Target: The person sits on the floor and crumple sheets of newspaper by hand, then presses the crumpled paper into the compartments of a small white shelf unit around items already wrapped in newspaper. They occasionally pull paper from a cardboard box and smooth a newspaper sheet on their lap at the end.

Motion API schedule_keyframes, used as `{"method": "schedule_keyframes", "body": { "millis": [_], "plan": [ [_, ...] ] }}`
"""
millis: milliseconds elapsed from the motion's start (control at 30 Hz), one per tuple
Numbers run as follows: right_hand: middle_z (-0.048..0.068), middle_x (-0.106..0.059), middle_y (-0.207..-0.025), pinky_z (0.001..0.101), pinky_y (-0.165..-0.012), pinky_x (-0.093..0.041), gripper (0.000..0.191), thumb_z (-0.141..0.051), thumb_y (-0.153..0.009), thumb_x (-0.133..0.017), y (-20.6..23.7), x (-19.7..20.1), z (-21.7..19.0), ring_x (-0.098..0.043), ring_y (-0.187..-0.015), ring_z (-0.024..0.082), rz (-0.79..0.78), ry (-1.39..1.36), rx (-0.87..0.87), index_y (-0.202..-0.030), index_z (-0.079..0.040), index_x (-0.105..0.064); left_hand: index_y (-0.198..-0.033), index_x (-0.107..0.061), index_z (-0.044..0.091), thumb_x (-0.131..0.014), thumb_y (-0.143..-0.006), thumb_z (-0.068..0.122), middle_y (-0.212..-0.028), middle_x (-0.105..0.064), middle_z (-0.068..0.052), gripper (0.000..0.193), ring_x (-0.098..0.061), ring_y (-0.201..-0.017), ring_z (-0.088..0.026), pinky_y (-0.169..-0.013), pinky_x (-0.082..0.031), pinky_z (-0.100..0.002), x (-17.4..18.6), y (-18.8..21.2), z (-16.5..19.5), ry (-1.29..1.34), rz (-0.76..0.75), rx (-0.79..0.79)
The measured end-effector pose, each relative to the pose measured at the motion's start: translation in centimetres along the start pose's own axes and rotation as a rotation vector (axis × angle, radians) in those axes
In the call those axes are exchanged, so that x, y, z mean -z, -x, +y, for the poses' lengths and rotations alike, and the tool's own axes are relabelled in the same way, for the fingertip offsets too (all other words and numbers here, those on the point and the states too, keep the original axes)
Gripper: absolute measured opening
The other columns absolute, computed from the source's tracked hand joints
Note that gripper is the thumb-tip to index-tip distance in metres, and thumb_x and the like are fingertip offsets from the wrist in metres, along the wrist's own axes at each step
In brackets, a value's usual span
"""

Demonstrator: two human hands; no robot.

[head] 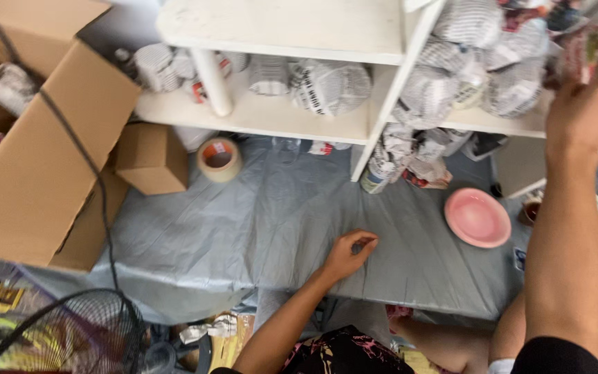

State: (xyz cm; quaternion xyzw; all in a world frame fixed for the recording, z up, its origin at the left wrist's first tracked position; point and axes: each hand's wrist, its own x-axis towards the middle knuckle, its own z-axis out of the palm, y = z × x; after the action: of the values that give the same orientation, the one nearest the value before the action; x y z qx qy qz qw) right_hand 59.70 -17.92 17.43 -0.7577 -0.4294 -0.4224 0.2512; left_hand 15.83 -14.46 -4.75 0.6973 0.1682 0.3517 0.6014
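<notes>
Many paper-wrapped bundles (482, 66) fill the white shelf (278, 118); right hand (586, 104) grips one, left hand (351, 253) rests curled on the grey sheet (243, 221).

This looks like a home storage or packing corner, worked at floor level, not a shop or office. A grey sheet (243, 228) is spread over the floor as a work surface. A low white shelf (278, 114) stands on it, crowded with bundles (330, 86) wrapped in newspaper, more of them piled at the right (482, 62). Open cardboard boxes (36, 173) lie at the left, a smaller box (150, 158) beside them, and a roll of packing tape (219, 158) sits just under the shelf. A pink plate (477, 217) lies unwrapped on the sheet. A wire-caged fan (84, 332) and crumpled paper (209, 327) sit at the near edge.
</notes>
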Motion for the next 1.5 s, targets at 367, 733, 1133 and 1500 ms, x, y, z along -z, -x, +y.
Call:
{"method": "schedule_keyframes", "body": {
  "millis": [367, 733, 1133, 1500],
  "plan": [
    [0.012, -0.073, -0.094, 0.0348, -0.074, -0.053, 0.013, -0.006, -0.103, -0.064, 8.2, 3.8, -20.7, -0.068, -0.08, 0.026, 0.185, -0.638, 0.147, -0.11, -0.002, -0.075, -0.108, -0.073, 0.002, -0.07, -0.099, 0.013, -0.101, -0.077, -0.007, 0.014, -0.069, -0.092, -0.011, -0.084, -0.055, -0.028, 10.3, -0.6, -0.5, -0.041, 0.507, -0.169],
    [0.041, -0.038, -0.139, 0.0591, -0.094, -0.047, 0.088, -0.045, -0.089, -0.075, -0.1, -9.0, -51.4, -0.049, -0.12, 0.059, -0.501, -0.493, 0.21, -0.154, -0.004, -0.033, -0.109, -0.073, 0.002, -0.073, -0.095, 0.014, -0.08, -0.069, -0.002, 0.018, -0.061, -0.074, -0.007, -0.068, -0.051, -0.024, 15.9, -1.2, -1.7, -0.059, 0.599, 0.12],
    [0.026, -0.042, -0.146, 0.0727, -0.094, -0.04, 0.058, -0.033, -0.084, -0.075, -0.1, -15.4, -54.1, -0.041, -0.124, 0.068, -0.602, -0.3, 0.189, -0.139, -0.02, -0.063, -0.105, -0.073, 0.001, -0.073, -0.094, 0.012, -0.078, -0.071, -0.002, 0.015, -0.063, -0.071, -0.007, -0.066, -0.052, -0.024, 16.5, -1.4, -1.3, -0.054, 0.599, 0.119],
    [0.005, -0.054, -0.144, 0.0677, -0.098, -0.036, 0.042, -0.014, -0.081, -0.075, -0.1, -14.6, -54.3, -0.038, -0.137, 0.039, -0.423, -0.486, 0.116, -0.124, -0.011, -0.073, -0.097, -0.074, 0.001, -0.074, -0.093, 0.013, -0.078, -0.073, -0.005, 0.013, -0.062, -0.07, -0.009, -0.065, -0.051, -0.026, 16.4, -1.2, -0.8, -0.078, 0.593, 0.112]
  ]
}}
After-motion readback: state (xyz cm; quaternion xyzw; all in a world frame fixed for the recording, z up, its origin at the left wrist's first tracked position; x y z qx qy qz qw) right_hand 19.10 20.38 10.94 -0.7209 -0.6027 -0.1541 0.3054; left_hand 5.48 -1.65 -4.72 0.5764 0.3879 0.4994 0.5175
